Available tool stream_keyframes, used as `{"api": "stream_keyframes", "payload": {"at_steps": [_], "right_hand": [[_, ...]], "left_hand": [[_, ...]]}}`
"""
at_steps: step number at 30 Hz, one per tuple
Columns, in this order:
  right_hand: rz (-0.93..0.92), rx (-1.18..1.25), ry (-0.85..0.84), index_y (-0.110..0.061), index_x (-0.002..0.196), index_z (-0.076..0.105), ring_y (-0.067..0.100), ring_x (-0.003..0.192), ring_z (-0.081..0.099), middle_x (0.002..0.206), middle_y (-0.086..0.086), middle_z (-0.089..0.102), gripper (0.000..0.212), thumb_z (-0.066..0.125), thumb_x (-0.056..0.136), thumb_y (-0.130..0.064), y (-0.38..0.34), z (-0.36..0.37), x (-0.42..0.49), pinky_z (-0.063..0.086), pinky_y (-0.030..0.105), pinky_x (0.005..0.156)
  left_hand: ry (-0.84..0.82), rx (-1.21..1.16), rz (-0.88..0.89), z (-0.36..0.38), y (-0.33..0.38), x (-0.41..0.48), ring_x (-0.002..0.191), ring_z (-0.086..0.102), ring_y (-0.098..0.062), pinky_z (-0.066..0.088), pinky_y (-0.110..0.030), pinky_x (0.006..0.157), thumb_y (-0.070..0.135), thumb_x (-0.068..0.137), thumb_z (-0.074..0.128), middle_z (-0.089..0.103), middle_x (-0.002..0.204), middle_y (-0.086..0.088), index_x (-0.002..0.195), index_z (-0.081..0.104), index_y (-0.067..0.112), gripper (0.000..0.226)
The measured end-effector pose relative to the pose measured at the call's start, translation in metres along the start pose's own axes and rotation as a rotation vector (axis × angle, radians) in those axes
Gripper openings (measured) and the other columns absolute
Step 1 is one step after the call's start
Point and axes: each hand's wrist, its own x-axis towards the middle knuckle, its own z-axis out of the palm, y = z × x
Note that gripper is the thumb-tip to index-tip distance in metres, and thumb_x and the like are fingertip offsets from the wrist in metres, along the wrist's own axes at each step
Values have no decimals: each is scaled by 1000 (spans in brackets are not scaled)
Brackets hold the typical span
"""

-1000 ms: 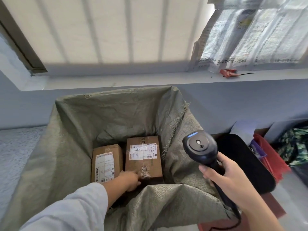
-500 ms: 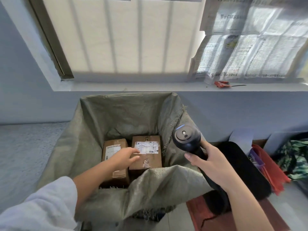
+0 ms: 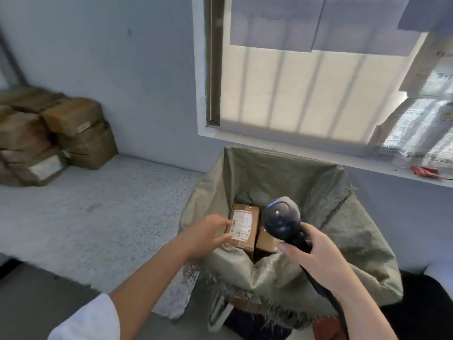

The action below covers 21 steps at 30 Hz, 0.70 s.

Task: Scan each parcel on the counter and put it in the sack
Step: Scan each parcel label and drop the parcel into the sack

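Parcel (image 3: pixel 245 227) in sack (image 3: pixel 282 175), left hand (image 3: pixel 208 231) relaxed beside it, right hand (image 3: pixel 316 253) grips scanner (image 3: pixel 282 217)

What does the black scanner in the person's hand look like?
The scanner is a dark, shiny, plastic-looking handheld gun with a rounded head, a blue strip at its top edge and a small pale dot. The right hand grips its handle, head tilted up and away, in front of the sack opening. Its scanning window is hidden.

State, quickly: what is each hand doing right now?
Left hand: open, holding nothing, by the parcel in the sack.
Right hand: closed around the scanner.
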Motion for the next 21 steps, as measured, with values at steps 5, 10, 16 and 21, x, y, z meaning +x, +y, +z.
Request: {"api": "stream_keyframes", "payload": {"at_steps": [5,10,16,21], "right_hand": [[-60,-31,-88,-32,98,56,-1,86,57,93,-13,64,26,72,77,-32,-52,56,7,39,12,65],[-112,-57,-180,-34,98,54,4,84,56,92,-14,61,28,71,76,-36,-119,134,9,37,13,65],[-149,-43,-240,-41,99,48,2,86,55,95,-18,58,34,72,76,-38,-193,214,7,37,15,67],[-186,-45,-263,-42,97,47,-3,84,55,95,-19,58,33,72,76,-39,-241,255,17,37,14,66]], "left_hand": [[103,-53,-98,-31,-52,-64,123,46,-11,37,-26,101,38,95,49,48,138,5,135,47,21,43],[120,-52,-171,-65,-130,-144,125,42,-6,31,-18,100,41,97,45,44,139,10,136,44,24,43],[126,-48,-271,-111,-226,-233,126,38,-3,26,-13,100,42,97,42,42,139,11,137,42,25,43],[159,-52,-329,-141,-283,-281,119,40,2,28,-7,96,40,97,43,43,136,11,137,43,24,42]]}}
